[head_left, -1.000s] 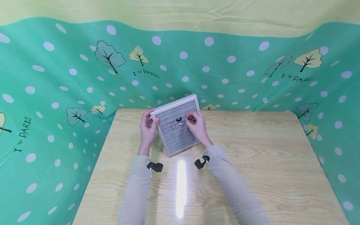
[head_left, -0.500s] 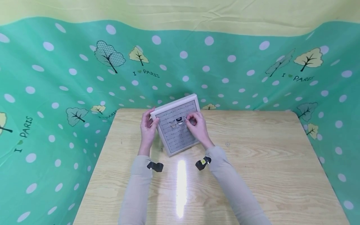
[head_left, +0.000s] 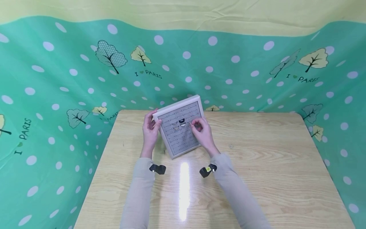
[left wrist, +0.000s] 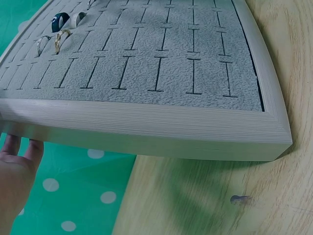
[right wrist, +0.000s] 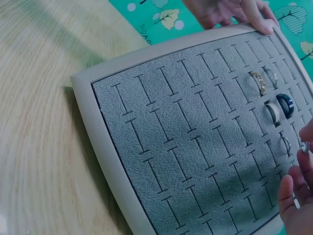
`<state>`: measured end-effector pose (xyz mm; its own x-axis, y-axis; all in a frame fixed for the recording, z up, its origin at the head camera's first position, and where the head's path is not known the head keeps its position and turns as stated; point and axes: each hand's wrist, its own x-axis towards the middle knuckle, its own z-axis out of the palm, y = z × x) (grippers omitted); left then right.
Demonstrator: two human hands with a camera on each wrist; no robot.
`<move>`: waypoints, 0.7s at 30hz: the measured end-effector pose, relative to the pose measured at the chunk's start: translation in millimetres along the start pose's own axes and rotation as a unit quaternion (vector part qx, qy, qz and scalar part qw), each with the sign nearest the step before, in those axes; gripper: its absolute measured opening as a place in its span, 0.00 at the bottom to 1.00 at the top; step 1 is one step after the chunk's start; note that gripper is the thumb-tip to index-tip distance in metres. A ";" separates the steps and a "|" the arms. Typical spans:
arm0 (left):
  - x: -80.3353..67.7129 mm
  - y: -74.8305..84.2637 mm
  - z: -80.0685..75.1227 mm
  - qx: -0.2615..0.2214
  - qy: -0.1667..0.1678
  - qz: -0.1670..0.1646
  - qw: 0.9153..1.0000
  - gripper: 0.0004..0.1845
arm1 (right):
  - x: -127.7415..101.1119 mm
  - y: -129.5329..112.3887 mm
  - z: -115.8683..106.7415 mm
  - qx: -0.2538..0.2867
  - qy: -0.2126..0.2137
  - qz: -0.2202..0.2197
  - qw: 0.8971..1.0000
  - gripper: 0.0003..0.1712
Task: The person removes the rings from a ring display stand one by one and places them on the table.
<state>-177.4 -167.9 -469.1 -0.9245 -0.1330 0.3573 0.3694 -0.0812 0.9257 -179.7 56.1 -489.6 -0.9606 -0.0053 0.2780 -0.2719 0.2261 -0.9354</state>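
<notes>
A ring display tray (head_left: 183, 149) with a pale frame and grey slotted padding stands tilted at the back of the table. My left hand (head_left: 150, 132) holds its upper left edge, thumb on the frame's front and fingers behind. My right hand (head_left: 203, 134) is over the tray's right half. Between its thumb and finger it pinches a small silver ring (right wrist: 305, 146), partly hidden. Set in slots nearby are a gold ring (right wrist: 262, 84), a black ring (right wrist: 289, 104), a wide silver ring (right wrist: 275, 113), and thinner silver rings, one (right wrist: 287, 144) close to the right fingertips.
The wooden table (head_left: 271, 178) spreads out to the front and right, with a bright light reflection in front of the tray. A green dotted curtain (head_left: 243, 73) hangs close behind the tray. A small clear round thing (head_left: 231, 146) lies right of the right hand.
My right hand has shifted slightly right and down along the tray. The left hand and the tray have stayed in place.
</notes>
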 end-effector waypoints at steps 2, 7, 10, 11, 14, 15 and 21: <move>-0.3 5.9 2.1 0.003 0.000 0.002 1.000 0.21 | -1.9 0.4 -1.5 0.012 0.007 -0.002 1.000 0.04; -0.1 9.1 3.0 0.003 -0.002 0.003 1.000 0.22 | -10.2 -20.5 -11.8 0.037 0.019 0.000 0.999 0.05; -0.2 9.6 3.2 0.004 -0.001 -0.001 1.000 0.22 | -15.1 -36.1 -19.6 0.049 0.024 0.005 0.999 0.05; -0.3 10.0 3.3 0.005 0.000 -0.003 1.000 0.22 | -15.4 -35.3 -21.3 0.051 0.027 0.004 0.998 0.05; -0.8 10.8 4.0 0.004 0.002 -0.006 1.000 0.22 | -16.8 -31.6 -26.6 0.051 0.036 -0.006 0.998 0.06; -1.1 10.7 4.2 0.004 0.003 -0.006 1.000 0.22 | -17.1 -29.9 -28.1 0.051 0.040 -0.011 0.998 0.06; -2.0 10.5 3.6 0.002 0.002 -0.006 1.000 0.22 | -21.0 -24.5 -38.2 0.046 0.050 -0.019 0.998 0.06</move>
<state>-172.0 -165.0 -459.7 -0.9281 -0.1364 0.3464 0.3587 -0.0786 0.9301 -150.7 87.8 -464.1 -0.9403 0.0864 0.3293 -0.3161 0.1376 -0.9387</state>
